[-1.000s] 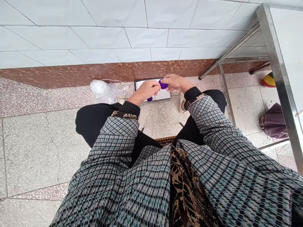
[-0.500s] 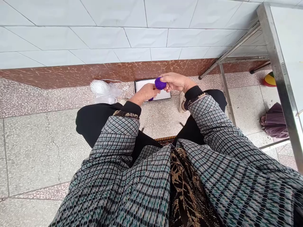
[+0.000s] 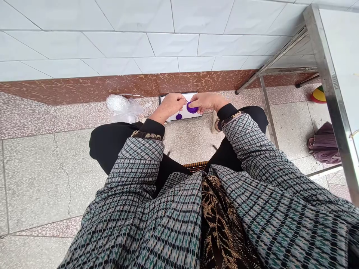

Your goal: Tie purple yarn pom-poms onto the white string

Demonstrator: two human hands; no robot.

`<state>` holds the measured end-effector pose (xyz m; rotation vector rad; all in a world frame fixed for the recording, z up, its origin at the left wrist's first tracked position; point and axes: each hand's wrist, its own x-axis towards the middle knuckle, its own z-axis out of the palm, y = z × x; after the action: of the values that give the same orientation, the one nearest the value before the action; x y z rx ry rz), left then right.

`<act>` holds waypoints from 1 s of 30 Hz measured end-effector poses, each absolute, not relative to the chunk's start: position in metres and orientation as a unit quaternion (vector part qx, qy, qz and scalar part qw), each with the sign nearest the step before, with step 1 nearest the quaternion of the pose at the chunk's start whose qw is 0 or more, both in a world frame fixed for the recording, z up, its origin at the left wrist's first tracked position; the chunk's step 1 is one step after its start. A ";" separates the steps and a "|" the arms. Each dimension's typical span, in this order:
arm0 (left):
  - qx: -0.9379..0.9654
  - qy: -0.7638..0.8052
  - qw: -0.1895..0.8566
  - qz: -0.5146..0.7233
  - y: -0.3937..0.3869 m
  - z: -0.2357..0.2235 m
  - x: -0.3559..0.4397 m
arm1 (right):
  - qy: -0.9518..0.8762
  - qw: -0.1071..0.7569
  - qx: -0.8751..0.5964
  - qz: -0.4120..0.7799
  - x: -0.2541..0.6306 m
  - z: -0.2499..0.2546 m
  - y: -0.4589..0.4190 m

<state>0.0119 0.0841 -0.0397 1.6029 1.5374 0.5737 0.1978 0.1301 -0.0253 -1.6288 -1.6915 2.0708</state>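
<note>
My right hand (image 3: 206, 101) is closed around a ball of purple yarn (image 3: 192, 107), its thumb on the top side. Just to the left, my left hand (image 3: 173, 104) pinches a thin strand of the same yarn that runs across to the ball. Below the left fingers a smaller purple ball (image 3: 178, 117) shows against a white tray (image 3: 167, 98) with a dark rim, on the floor under both hands. Whether the small ball hangs or lies on the tray, I cannot tell.
White yarn (image 3: 117, 103) in clear plastic sits left of the tray, by the wall's brown base. On the right stands a metal-framed table (image 3: 327, 67). A purple cloth bundle (image 3: 325, 144) and a red, yellow and green object (image 3: 319, 94) are on the floor beyond its leg.
My left hand has drawn up and away from the yarn ball, with a strand now showing between them. The right hand has turned over the ball, and more of the smaller ball shows.
</note>
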 end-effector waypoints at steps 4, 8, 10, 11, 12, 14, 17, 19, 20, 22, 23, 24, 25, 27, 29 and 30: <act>0.651 0.574 0.425 0.258 0.080 -0.034 0.015 | -0.481 0.116 -0.559 0.666 0.195 -0.026 0.133; 0.671 0.531 0.458 0.244 0.075 -0.034 0.024 | -0.381 0.228 -0.557 0.702 0.191 -0.018 0.134; 0.673 0.523 0.474 0.223 0.073 -0.036 0.027 | -0.363 0.253 -0.536 0.719 0.190 -0.016 0.133; 0.670 0.527 0.478 0.213 0.073 -0.038 0.028 | -0.361 0.258 -0.522 0.729 0.190 -0.015 0.132; 0.663 0.536 0.480 0.205 0.073 -0.039 0.029 | -0.363 0.258 -0.509 0.737 0.190 -0.014 0.132; 0.643 0.564 0.479 0.197 0.074 -0.042 0.028 | -0.372 0.249 -0.491 0.747 0.191 -0.013 0.132; 0.615 0.593 0.483 0.190 0.077 -0.044 0.024 | -0.391 0.225 -0.484 0.750 0.193 -0.010 0.132; 0.608 0.598 0.489 0.184 0.079 -0.045 0.021 | -0.411 0.202 -0.477 0.750 0.194 -0.006 0.131; 0.607 0.601 0.488 0.182 0.080 -0.045 0.020 | -0.423 0.186 -0.474 0.749 0.195 -0.004 0.131; 0.605 0.609 0.479 0.183 0.082 -0.045 0.017 | -0.451 0.153 -0.469 0.744 0.196 0.000 0.129; 0.604 0.614 0.472 0.186 0.083 -0.045 0.016 | -0.465 0.137 -0.466 0.740 0.196 0.000 0.128; 0.604 0.619 0.464 0.191 0.084 -0.045 0.015 | -0.481 0.120 -0.462 0.735 0.197 0.000 0.127; 0.605 0.623 0.456 0.195 0.085 -0.045 0.013 | -0.498 0.101 -0.458 0.730 0.197 -0.001 0.127; 0.608 0.626 0.443 0.205 0.086 -0.045 0.011 | -0.534 0.056 -0.451 0.713 0.198 -0.008 0.128; 0.613 0.625 0.436 0.210 0.086 -0.044 0.011 | -0.566 0.013 -0.460 0.684 0.199 -0.018 0.130; 0.614 0.624 0.435 0.210 0.085 -0.043 0.011 | -0.574 -0.004 -0.477 0.665 0.199 -0.024 0.132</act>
<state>0.0112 0.0851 -0.0432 1.5291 1.5535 0.5218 0.1990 0.1318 -0.0242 -1.5027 -1.8094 2.0948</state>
